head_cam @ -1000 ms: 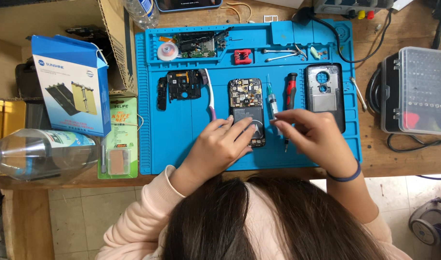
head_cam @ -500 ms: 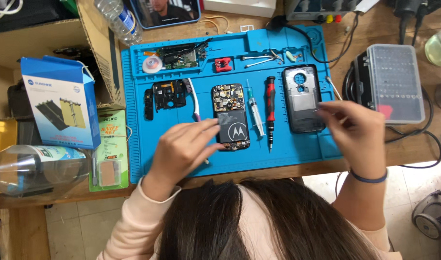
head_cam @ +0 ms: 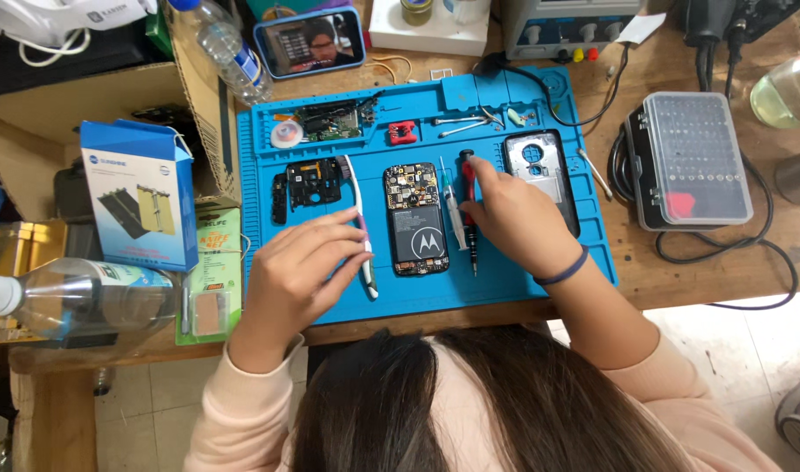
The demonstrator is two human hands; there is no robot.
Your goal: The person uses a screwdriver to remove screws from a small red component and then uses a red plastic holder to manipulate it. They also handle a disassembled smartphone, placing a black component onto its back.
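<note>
Nearest the viewer, the left hand (head_cam: pixel 299 280) rests on the blue work mat (head_cam: pixel 522 280), fingers (head_cam: pixel 334 229) loosely curled against a white toothbrush (head_cam: pixel 361 223) that lies along the mat; whether they actually grip it I cannot tell. Just right of it lies the opened phone (head_cam: pixel 415 218), circuit board and battery showing. The right hand (head_cam: pixel 513 214) sits beside the phone, its fingers pressed together around the red-and-black screwdriver (head_cam: pixel 469 205), next to a slim syringe (head_cam: pixel 453 214). Right of that hand lies the grey phone back cover (head_cam: pixel 544 170).

At the near left of the bench (head_cam: pixel 679 280) lies a clear plastic bottle (head_cam: pixel 85 301), with a green flat packet (head_cam: pixel 209 275) beside it and an upright blue box (head_cam: pixel 138 197) behind. Farther right sits a clear-lidded bit case (head_cam: pixel 692 157). At the far edge, a propped phone (head_cam: pixel 311 41) shows a lit screen.
</note>
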